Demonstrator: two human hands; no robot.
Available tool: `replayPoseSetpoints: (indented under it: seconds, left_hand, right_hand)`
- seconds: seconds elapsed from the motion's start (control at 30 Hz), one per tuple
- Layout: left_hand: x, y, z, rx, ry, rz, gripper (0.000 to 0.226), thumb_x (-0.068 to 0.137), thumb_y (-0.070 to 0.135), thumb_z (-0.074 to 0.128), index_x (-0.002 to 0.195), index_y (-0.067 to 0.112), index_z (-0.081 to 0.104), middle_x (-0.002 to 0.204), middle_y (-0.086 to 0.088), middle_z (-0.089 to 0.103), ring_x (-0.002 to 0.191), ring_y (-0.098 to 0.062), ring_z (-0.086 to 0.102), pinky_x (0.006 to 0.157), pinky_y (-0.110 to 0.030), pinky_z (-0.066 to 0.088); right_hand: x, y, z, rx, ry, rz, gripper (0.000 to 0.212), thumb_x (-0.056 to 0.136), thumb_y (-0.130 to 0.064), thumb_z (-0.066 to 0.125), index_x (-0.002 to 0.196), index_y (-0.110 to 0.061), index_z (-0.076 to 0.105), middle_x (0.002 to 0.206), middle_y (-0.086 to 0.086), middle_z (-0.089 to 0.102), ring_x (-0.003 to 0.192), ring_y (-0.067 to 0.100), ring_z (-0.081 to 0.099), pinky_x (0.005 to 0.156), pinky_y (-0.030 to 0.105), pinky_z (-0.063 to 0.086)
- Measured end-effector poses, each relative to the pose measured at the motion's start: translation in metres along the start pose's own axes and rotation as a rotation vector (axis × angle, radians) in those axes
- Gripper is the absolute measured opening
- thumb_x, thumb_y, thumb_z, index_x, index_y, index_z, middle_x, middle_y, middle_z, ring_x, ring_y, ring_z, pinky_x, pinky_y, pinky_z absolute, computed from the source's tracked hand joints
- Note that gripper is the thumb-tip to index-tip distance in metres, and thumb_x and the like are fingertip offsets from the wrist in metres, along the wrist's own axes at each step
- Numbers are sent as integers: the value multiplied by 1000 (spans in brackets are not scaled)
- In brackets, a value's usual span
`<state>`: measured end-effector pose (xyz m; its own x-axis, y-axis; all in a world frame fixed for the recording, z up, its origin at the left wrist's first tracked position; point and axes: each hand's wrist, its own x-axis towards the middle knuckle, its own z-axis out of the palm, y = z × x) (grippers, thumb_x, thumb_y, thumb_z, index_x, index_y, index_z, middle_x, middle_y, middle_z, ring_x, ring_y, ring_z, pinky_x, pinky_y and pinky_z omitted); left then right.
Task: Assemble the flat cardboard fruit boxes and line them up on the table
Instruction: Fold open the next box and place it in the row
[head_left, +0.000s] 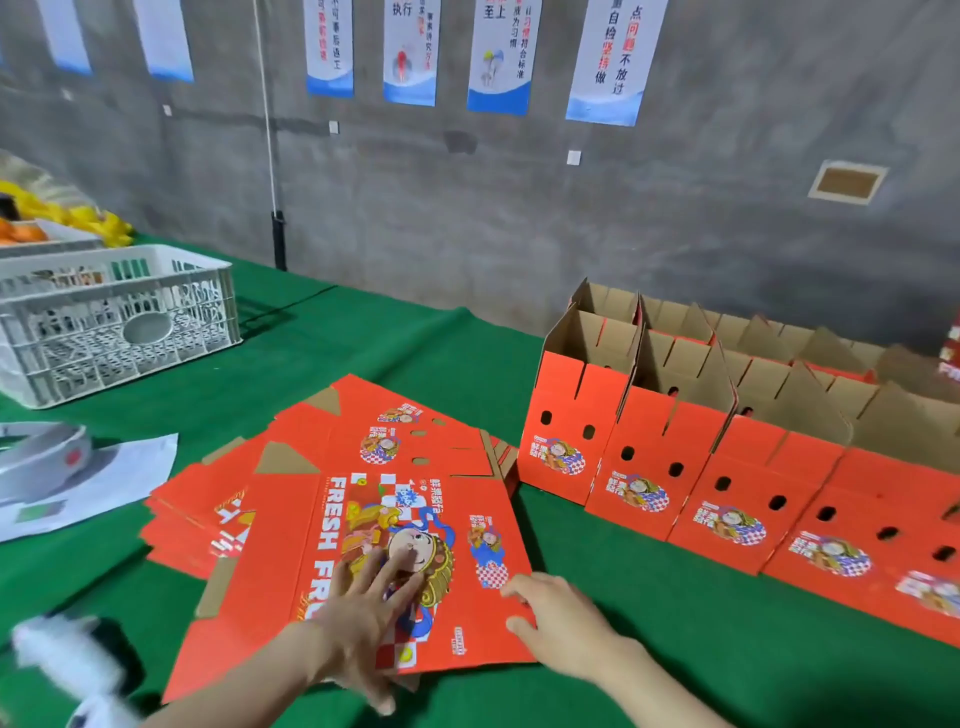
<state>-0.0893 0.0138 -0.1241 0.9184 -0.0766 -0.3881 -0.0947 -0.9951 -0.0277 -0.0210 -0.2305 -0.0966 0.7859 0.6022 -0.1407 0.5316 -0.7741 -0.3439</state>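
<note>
The top flat box (280, 571) lay printed side up on the stack of flat boxes (353, 410), near the middle of the desk (415, 343) and close to its near edge. Its long side seemed to run roughly along that edge, while the lettering ran from far to near.

The left hand (363, 603) rested on the printed face, its fingers (400, 561) spread wide and straight, pressing the sheet down and holding nothing. The right hand (566, 629) was at the sheet's right edge, near its nearest right corner. Its thumb lay on the red face and the other fingers curled at the edge, apparently under it, so it looked like a pinch on the cardboard.

The coming move turned on that right edge. The sheet lay to the left of the right hand and directly under the left, so by my judgement the right hand was placed to lift or peel the sheet while the left steadied it. The assembled boxes (737, 499) stood open-topped in two rows toward the right end of the desk, the front row slanting to the near right edge. They were on the right hand's side, apart from the stack. A white crate (119, 322) sat near the far left corner.
</note>
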Motion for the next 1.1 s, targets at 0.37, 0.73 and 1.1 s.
replayPoseSetpoints:
  seconds: [0.37, 0.73, 1.1]
  left_hand:
    - [-17, 55, -70, 275, 148, 260, 35, 96, 25, 48, 128, 12, 50, 127, -16, 54, 111, -35, 51, 92, -42, 45]
    - [-53, 135, -221, 532, 612, 326, 20, 88, 4, 50, 99, 12, 65, 106, -9, 68, 98, -33, 65, 72, -35, 43]
    - [-43, 192, -275, -217, 1559, 769, 50, 78, -8, 62, 125, 6, 49, 126, -28, 51, 113, -37, 54, 94, -43, 48]
  right_hand:
    - [-3, -16, 23, -196, 46, -26, 87, 89, -49, 55, 154, -26, 1, 161, 0, -10, 148, 17, -11, 116, 32, -10]
    - [-18, -3, -68, 128, 725, 37, 27, 98, -29, 47, 77, -21, 63, 67, 13, 65, 52, 22, 43, 54, 27, 27]
    - [-120, 86, -128, 688, 727, 228, 8, 92, -16, 62, 97, -18, 68, 88, -5, 71, 80, 10, 66, 65, 6, 43]
